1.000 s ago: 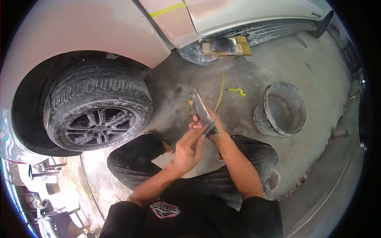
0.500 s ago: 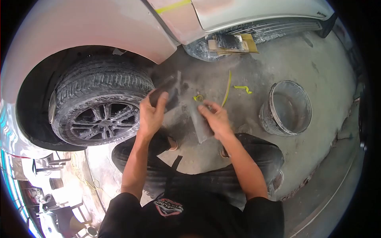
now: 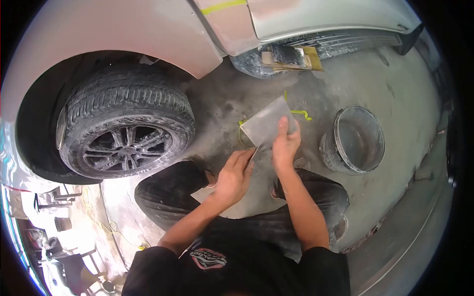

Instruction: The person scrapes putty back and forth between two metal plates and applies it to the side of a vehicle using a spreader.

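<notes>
My right hand [image 3: 286,148] grips a grey sheet of sandpaper [image 3: 265,122] at its right side, thumb lying on top and fingers behind. The sheet is tilted, one corner pointing up and away from me. Just below it, my left hand [image 3: 232,181] is closed on a thin dark piece of sandpaper [image 3: 254,154], seen nearly edge-on. That piece meets the lower edge of the grey sheet in this view. Both hands are over the floor between my knees. Yellow-green tape strips [image 3: 302,115] lie on the floor behind the sheet, partly covered by it.
A dusty car wheel [image 3: 126,143] stands at left under the pinkish fender [image 3: 123,29]. Along the running board [image 3: 350,42] rests a stack of sheets and pads [image 3: 291,58]. A grimy bucket [image 3: 353,140] stands at right. Chairs and a yellow cord [image 3: 101,222] are at lower left.
Both hands have come closer together. The left hand has moved right and toward me with its dark piece; the right hand's sheet has swung up to show its broad grey face.
</notes>
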Tool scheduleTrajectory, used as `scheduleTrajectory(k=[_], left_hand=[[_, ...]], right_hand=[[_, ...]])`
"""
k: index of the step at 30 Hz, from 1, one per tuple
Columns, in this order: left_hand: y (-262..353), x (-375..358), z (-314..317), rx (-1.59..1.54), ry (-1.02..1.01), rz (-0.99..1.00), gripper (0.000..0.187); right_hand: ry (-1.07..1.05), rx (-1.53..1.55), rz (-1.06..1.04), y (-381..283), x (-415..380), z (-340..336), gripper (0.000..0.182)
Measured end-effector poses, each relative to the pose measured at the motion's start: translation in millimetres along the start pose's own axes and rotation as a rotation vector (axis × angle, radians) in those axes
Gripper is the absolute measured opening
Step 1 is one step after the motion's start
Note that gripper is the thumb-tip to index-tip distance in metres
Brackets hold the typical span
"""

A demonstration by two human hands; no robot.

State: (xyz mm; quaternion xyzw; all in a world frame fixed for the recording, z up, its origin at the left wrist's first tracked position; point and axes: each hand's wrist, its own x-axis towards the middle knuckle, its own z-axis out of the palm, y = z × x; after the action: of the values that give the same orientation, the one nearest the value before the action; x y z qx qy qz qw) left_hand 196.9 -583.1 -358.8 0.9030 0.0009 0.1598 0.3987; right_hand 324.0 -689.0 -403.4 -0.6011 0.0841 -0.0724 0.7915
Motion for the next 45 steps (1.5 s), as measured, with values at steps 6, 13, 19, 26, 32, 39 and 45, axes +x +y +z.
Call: scheduleTrajectory(k=[6, 13, 19, 26, 32, 39, 45], left_hand=[[-9.8, 26.3, 2.1, 0.028, 0.279, -0.054, 0.023], [-45.1, 56.6, -39.1, 0.077, 0.490, -0.125, 0.020], [-41.6, 31.6, -52.0, -0.011, 0.494, -0.085, 0.020], [-50.0, 1.5, -18.7, 0.087, 0.249, 0.128, 0.030], [-80.6, -8.9, -48.1, 0.074, -0.026, 0.018, 0.023], [-68.7, 7.4, -69.8, 0.011, 0.101, -0.051, 0.026], [-87.5, 17.9, -76.6, -1.183, 0.474, -0.820, 0.024]], right_hand=[[-0.260, -0.265, -0.195, -29.6, -34.0, 6.2, 0.025], [-0.319, -0.178, -0.013, -19.7, -52.6, 5.2, 0.030], [-0.113, 0.335, 0.317, 1.4, -20.5, 6.0, 0.036], [-0.020, 0.361, 0.483, 0.9, -11.2, -1.2, 0.037], [-0.149, 0.256, 0.354, -21.5, 3.9, -12.5, 0.039], [-0.773, -0.278, 0.471, -53.8, -21.4, -19.8, 0.038], [-0.595, -0.618, -0.443, -80.0, -54.2, -1.8, 0.023]])
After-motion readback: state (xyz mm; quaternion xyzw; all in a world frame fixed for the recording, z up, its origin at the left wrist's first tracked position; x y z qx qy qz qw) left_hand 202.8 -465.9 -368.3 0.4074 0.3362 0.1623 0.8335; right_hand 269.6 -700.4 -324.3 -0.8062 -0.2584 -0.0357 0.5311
